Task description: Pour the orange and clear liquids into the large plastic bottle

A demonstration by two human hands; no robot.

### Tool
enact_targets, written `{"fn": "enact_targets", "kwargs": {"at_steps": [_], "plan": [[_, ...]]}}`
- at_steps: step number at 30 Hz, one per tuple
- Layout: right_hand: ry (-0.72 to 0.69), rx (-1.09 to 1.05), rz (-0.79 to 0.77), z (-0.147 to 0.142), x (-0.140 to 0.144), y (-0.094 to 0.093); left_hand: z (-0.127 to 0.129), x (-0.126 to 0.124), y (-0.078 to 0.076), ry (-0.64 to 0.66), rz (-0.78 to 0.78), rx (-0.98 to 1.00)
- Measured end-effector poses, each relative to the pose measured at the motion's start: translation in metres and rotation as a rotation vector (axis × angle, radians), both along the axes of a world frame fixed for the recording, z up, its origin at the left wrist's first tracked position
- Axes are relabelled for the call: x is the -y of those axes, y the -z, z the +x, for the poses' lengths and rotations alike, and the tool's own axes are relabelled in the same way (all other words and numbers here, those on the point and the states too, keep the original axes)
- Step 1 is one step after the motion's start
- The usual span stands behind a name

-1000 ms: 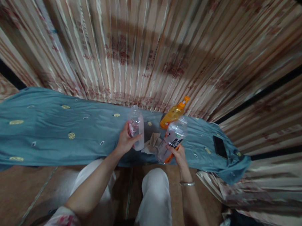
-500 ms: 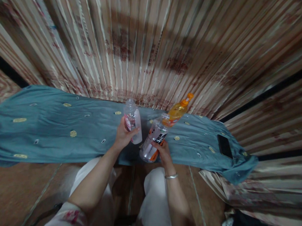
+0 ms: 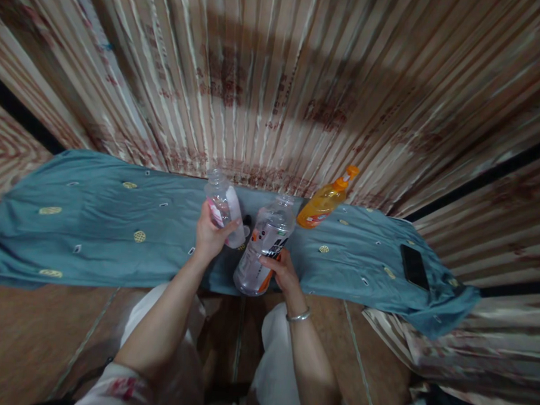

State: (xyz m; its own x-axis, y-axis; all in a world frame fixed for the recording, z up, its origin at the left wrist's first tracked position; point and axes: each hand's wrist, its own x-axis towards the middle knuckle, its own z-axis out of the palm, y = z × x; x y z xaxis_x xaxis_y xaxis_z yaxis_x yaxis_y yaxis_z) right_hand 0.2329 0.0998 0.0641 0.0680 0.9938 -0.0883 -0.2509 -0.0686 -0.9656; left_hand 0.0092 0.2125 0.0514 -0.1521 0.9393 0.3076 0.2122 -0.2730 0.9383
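My left hand (image 3: 211, 233) is wrapped round a small clear plastic bottle (image 3: 225, 203) with a pink-and-white label and an uncapped neck. Round a larger clear bottle (image 3: 263, 244) with a white, black and orange label, my right hand (image 3: 284, 270) is closed; this bottle's mouth is uncapped too. Both bottles tilt a little, their necks pointing away from me. Behind and right of the larger bottle stands a pump bottle of orange liquid (image 3: 321, 206). Between the two held bottles, small dark and pale items, perhaps caps (image 3: 247, 225), lie partly hidden on the cloth.
A teal cloth with yellow pineapple prints (image 3: 108, 219) covers the long narrow table. A black phone (image 3: 414, 266) lies near its right end. Pleated patterned curtains (image 3: 257, 94) hang right behind the table, and dark bars slant at both sides.
Both held bottles have moved left in view and farther from the orange pump bottle, which the larger bottle no longer overlaps. The small items between them have come into sight. Both grips stay closed.
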Motion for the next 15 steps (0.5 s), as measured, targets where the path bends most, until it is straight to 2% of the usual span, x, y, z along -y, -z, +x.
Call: {"fn": "enact_targets", "kwargs": {"at_steps": [8, 11, 15], "plan": [[-0.093, 0.089, 0.063, 0.000, 0.021, -0.036, 0.005, 0.002, -0.003, 0.026, -0.004, 0.024], [-0.069, 0.137, 0.084, 0.015, 0.034, -0.050, 0.011, 0.008, -0.007, 0.070, -0.030, 0.055], [0.001, 0.235, 0.088, 0.050, 0.056, -0.067, 0.027, 0.016, -0.011, 0.185, -0.060, 0.090]]}}
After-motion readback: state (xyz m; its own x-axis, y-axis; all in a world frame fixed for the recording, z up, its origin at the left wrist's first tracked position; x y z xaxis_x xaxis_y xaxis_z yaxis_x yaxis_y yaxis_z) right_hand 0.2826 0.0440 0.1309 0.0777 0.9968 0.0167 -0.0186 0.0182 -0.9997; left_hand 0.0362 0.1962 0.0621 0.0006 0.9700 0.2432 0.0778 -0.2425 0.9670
